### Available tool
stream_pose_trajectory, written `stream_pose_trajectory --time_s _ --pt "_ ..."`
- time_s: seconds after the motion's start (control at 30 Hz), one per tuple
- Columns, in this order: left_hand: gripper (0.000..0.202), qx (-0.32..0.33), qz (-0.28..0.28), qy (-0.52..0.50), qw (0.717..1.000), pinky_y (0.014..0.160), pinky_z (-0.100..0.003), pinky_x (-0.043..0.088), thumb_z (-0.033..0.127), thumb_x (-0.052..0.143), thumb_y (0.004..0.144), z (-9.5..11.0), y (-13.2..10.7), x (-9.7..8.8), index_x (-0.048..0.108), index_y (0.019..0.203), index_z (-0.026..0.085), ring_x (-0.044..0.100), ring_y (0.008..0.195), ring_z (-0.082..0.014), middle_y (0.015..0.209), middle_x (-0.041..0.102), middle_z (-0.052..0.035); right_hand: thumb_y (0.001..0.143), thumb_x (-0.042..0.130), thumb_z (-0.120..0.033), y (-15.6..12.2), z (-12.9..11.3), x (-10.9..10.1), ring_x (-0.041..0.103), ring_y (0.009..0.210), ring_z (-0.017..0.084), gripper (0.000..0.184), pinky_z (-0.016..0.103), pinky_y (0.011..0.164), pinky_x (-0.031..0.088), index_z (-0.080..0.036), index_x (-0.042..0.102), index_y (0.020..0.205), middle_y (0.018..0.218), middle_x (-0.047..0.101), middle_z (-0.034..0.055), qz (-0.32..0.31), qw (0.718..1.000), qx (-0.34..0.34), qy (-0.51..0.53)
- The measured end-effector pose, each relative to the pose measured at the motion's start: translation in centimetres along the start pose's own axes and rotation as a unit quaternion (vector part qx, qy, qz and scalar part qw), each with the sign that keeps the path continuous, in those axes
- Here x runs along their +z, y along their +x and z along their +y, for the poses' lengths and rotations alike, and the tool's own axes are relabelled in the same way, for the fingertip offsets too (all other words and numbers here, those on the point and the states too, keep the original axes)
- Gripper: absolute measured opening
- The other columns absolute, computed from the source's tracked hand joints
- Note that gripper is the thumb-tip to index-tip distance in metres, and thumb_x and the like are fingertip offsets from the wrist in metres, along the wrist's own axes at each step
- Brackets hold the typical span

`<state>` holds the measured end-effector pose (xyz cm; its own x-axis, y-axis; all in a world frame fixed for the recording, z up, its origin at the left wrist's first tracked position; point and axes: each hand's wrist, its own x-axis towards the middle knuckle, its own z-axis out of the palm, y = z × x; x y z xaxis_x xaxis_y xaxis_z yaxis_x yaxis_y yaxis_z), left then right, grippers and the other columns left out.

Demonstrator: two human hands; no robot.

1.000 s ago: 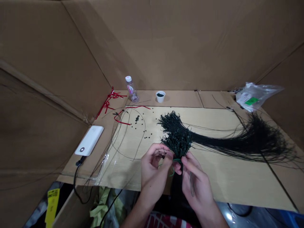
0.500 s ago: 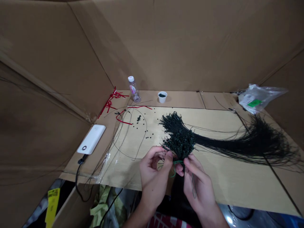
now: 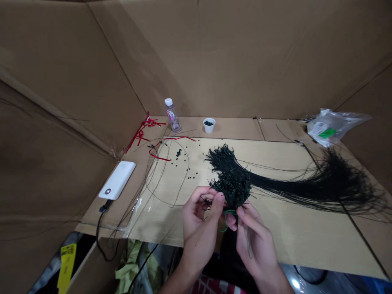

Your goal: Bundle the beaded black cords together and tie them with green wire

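Note:
A bundle of dark strands with a bushy, knobbly dark-green head (image 3: 234,185) stands upright between my hands at the table's front edge. Green string (image 3: 228,212) circles its neck, with a loose loop hanging down. My left hand (image 3: 200,222) is closed at the left of the neck, thumb and fingers pinching there; a few dark beaded strand ends show by its fingers. My right hand (image 3: 255,237) is closed around the right side of the neck, its thumb near the string. Behind them lies a second long bundle of dark strands (image 3: 284,186), its knobbly head at the left.
Dark beads (image 3: 179,153) lie scattered on the table, left of centre, beside red ribbon (image 3: 159,156) and loose thin wires. At the back stand a bottle (image 3: 173,116) and a white cup (image 3: 209,125) of dark bits. A power bank (image 3: 118,179) is left; a plastic bag (image 3: 333,127) is right.
My left hand has shifted slightly right and up by the neck, and dark beaded ends now show more plainly at its fingers. My right hand has hardly moved.

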<state>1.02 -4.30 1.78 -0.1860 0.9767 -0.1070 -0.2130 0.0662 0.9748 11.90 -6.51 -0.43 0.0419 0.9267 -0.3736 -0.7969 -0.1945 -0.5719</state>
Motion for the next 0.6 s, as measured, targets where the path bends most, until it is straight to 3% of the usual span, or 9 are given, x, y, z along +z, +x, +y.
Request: stream_pose_trajectory --time_s 0.23,0.43,0.6 --pt "0.017 0.005 0.000 0.011 1.000 0.074 -0.022 0.056 0.034 0.075 0.094 -0.15 -0.45 -0.34 0.069 0.088 0.020 0.068 0.077 -0.0144 0.081 0.072 -0.0006 0.070 0.098 -0.033 0.04 -0.17 0.07 0.048 0.066 0.015 0.020 0.029 0.058 0.043 -0.025 0.081 0.078 0.080 0.067 0.0012 0.018 1.000 0.005 0.000" --pt "0.016 0.000 -0.030 -0.092 0.995 0.077 -0.026 0.059 0.016 0.070 0.087 -0.16 -0.29 0.22 0.057 0.078 0.021 0.071 0.080 -0.0160 0.081 0.074 -0.0003 0.066 0.100 -0.033 0.14 -0.18 -0.05 0.047 0.065 0.014 0.026 0.028 0.057 0.043 -0.023 0.076 0.066 0.081 0.067 0.0014 0.030 0.999 0.011 0.013" --pt "0.010 -0.054 -0.019 -0.098 0.994 0.075 -0.021 0.056 0.021 0.074 0.090 -0.13 0.02 0.41 0.066 0.095 0.019 0.068 0.072 -0.0116 0.074 0.069 0.0037 0.064 0.100 -0.032 -0.15 -0.23 -0.13 0.046 0.062 0.013 0.032 0.029 0.057 0.043 -0.022 0.070 0.059 0.079 0.067 0.0013 0.027 0.999 0.029 0.017"
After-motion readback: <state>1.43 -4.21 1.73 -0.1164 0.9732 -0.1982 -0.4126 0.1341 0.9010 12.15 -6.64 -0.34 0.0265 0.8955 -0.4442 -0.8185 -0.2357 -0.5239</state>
